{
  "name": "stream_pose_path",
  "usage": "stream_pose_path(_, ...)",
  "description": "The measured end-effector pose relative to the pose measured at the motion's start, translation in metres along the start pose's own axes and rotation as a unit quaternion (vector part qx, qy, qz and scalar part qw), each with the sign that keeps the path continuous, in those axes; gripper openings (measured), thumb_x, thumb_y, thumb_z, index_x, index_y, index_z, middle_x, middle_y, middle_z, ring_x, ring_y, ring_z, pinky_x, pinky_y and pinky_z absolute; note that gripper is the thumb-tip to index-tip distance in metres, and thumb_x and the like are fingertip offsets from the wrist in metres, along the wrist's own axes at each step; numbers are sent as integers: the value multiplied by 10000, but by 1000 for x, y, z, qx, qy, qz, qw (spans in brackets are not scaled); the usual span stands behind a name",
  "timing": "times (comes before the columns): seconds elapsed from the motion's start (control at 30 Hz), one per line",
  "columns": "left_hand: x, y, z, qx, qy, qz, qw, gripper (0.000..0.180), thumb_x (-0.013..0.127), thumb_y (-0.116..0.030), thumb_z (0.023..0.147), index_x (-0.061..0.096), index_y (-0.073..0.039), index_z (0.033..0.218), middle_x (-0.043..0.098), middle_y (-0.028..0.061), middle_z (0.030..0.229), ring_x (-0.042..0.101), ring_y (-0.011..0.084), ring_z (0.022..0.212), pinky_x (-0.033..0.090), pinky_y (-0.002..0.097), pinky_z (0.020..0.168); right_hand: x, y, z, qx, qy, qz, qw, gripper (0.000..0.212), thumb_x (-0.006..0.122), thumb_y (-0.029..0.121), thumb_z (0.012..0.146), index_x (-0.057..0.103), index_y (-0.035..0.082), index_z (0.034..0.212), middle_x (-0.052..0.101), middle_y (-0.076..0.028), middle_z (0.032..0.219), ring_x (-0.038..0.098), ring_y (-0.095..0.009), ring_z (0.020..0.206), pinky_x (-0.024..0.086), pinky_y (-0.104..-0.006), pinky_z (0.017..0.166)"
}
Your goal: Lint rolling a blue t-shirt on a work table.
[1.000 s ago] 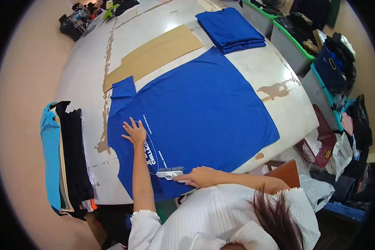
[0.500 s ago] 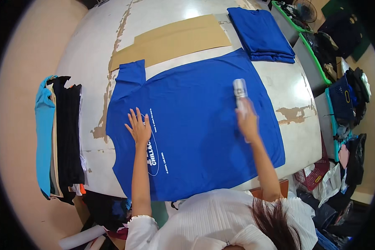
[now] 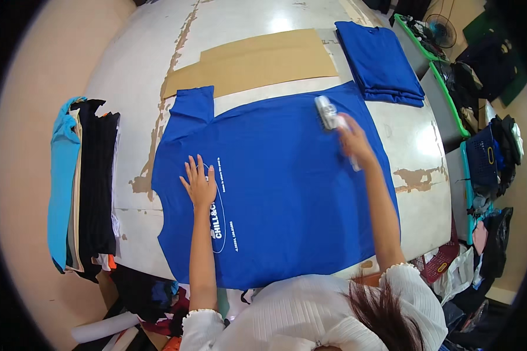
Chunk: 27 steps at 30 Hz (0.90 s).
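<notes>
1. The blue T-shirt lay spread flat across the middle of the table, white print near its left side.
2. The right hand had its fingers closed around the handle of a white lint roller, whose head rested on the shirt's far right part; the handle was mostly hidden by the hand, so the grip looked firm but I could not tell exactly.
3. A second earlier that roller sat at the shirt's near hem; half a second earlier it was mid-cloth. It had travelled away from the body in one long stroke, which suggested one strip of fabric had just been rolled.
4. The left hand stayed pressed flat, fingers spread and holding nothing, beside the print.
5. Beyond the shirt lay a cardboard sheet, with a folded blue stack to its right.
6. Dark and turquoise garments hung over the table's left edge.
</notes>
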State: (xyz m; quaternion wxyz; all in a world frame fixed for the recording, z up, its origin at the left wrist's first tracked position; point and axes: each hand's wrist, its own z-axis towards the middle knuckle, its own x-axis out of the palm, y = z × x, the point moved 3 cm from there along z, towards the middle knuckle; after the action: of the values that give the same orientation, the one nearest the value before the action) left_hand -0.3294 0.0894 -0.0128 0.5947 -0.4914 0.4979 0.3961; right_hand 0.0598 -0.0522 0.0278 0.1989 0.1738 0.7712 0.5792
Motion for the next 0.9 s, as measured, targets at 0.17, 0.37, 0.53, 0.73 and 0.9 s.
stream_pose_path(0.17, 3, -8, 3, 14, -25, 7, 1000, 536, 293, -421, 911, 224, -184, 1387, 152, 77, 1451, 118, 266, 1340, 26, 534, 1044, -67, -6, 44, -114, -261, -221, 933, 411, 550, 204, 818, 471, 118, 1212, 626, -151, 866, 622, -282, 719, 489, -361, 617)
stream_pose_path(0.37, 5, 1, -1, 18, -31, 12, 999, 533, 311, -403, 910, 240, -164, 1381, 167, 90, 1446, 137, 279, 1334, 43, 543, 1039, 138, 5, -24, -213, 59, -376, 900, 409, 502, 251, 829, 431, 199, 1228, 589, -229, 957, 571, -440, 784, 458, -512, 715)
stream_pose_path(0.53, 4, -5, 0, 20, -20, 2, 1000, 527, 297, -409, 914, 246, -169, 1380, 165, 84, 1447, 131, 268, 1337, 36, 524, 1046, 169, -2, -62, -241, 197, -115, 943, 436, 558, 207, 820, 433, 165, 1236, 555, -243, 1058, 557, -413, 926, 457, -421, 789)
stream_pose_path(0.73, 5, 2, 0, 21, -38, 5, 999, 527, 308, -402, 910, 256, -163, 1376, 185, 96, 1441, 152, 281, 1330, 52, 540, 1038, -24, -10, -57, 68, 3, 91, 994, 376, 519, 215, 879, 446, 234, 1247, 395, 38, 575, 340, -37, 428, 291, -188, 363)
stream_pose_path(0.9, 6, -1, 0, 9, -27, 10, 1000, 529, 297, -414, 911, 239, -182, 1383, 158, 90, 1449, 125, 277, 1337, 53, 542, 1039, -80, -16, -74, 11, -184, -95, 978, 423, 555, 207, 847, 457, 165, 1256, 527, -22, 629, 503, -116, 497, 404, -266, 419)
